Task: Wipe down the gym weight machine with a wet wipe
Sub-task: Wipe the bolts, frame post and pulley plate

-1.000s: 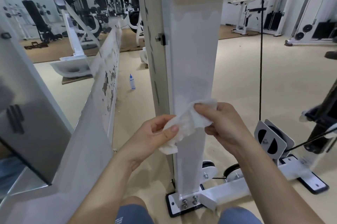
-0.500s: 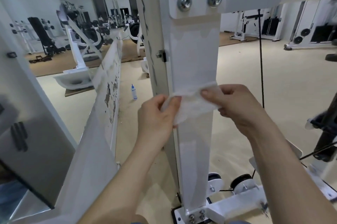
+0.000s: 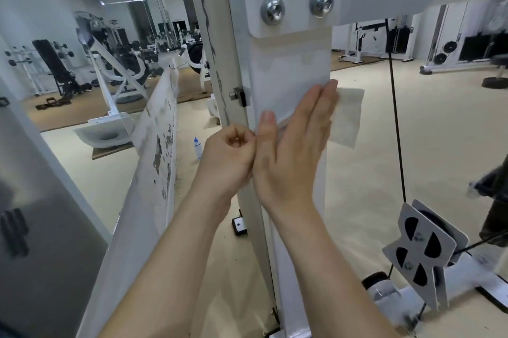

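The weight machine's white upright post (image 3: 291, 68) rises right in front of me. A white wet wipe (image 3: 347, 115) is spread across its front face, and its right end hangs past the post's right edge. My right hand (image 3: 294, 150) lies flat on the wipe with straight fingers, pressing it against the post. My left hand (image 3: 228, 156) is curled at the post's left edge, beside my right thumb, and pinches the wipe's left end.
Two bolts (image 3: 272, 10) hold a bracket above the wipe. A black cable (image 3: 395, 123) runs down to a pulley bracket (image 3: 423, 252) on the right. A small bottle (image 3: 197, 148) stands on the floor by the scuffed low wall (image 3: 154, 172). Other gym machines stand farther off.
Both hands rose up the post with the wipe. My right hand went from pinching the wipe to lying flat on it, and the wipe is now spread out instead of bunched.
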Available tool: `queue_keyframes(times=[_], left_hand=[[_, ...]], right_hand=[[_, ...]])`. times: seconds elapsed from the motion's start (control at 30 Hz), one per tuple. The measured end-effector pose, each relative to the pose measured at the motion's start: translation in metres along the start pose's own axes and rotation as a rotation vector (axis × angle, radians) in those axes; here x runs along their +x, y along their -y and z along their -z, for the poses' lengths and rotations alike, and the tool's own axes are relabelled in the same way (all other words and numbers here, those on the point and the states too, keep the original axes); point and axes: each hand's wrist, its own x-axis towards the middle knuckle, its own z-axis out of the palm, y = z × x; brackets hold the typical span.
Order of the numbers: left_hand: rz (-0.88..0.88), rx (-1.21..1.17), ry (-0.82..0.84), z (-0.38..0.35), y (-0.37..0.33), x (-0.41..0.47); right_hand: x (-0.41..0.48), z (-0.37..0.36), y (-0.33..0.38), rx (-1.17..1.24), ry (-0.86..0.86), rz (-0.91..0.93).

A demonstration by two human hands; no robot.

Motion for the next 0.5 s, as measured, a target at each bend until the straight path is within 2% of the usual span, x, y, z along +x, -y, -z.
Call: queue_keyframes(times=[0.1, 0.17, 0.23, 0.33, 0.4, 0.5], left_hand=[[-0.131, -0.111, -0.027, 0.012, 0.0, -0.004], [-0.198, -0.106, -0.052, 0.016, -0.001, -0.003], [-0.193, -0.074, -0.093, 0.018, 0.005, -0.002], [-0.06, -0.043, -0.177, 0.026, 0.031, -0.008], [0.017, -0.076, -0.21, 0.034, 0.047, -0.015], [0.03, -0.106, -0.26, 0.04, 0.056, -0.021]], right_hand=[[0.04, -0.008, 0.005, -0.121, -0.192, 0.072], [0.037, -0.013, -0.002, -0.17, -0.232, 0.11], [0.007, -0.022, -0.013, -0.207, -0.172, 0.141], [-0.038, -0.03, -0.04, -0.331, -0.049, 0.283], [-0.037, -0.023, -0.054, -0.429, 0.022, 0.503], [-0.002, -0.006, -0.054, -0.605, 0.142, 1.019]])
